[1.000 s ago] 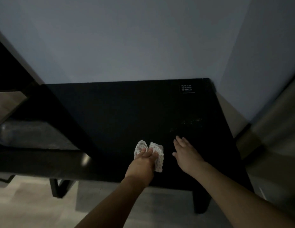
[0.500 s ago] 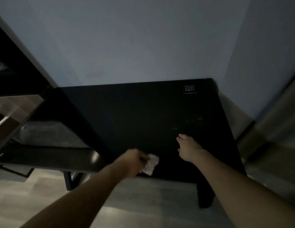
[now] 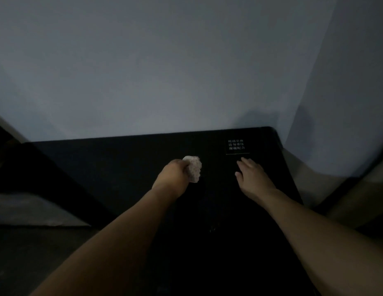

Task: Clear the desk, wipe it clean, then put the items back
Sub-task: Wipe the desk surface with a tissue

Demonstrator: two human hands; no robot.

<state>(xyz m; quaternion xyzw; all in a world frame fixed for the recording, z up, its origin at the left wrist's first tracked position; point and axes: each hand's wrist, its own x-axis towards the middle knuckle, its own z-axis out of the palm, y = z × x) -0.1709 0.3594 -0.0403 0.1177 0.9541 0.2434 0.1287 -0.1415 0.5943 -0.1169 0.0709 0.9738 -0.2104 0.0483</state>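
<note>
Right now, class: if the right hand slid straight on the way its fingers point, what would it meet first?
Probably the white printed label on the desk, just beyond the right hand; then the wall. Depth is unclear.

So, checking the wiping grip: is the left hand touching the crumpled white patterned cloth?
Touching. The head view shows the left hand with fingers curled round the crumpled white patterned cloth above the black desk.

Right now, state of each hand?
Left hand: closed, gripping the patterned cloth on the black desk.
Right hand: open, fingers straight, flat on the desk.
</note>
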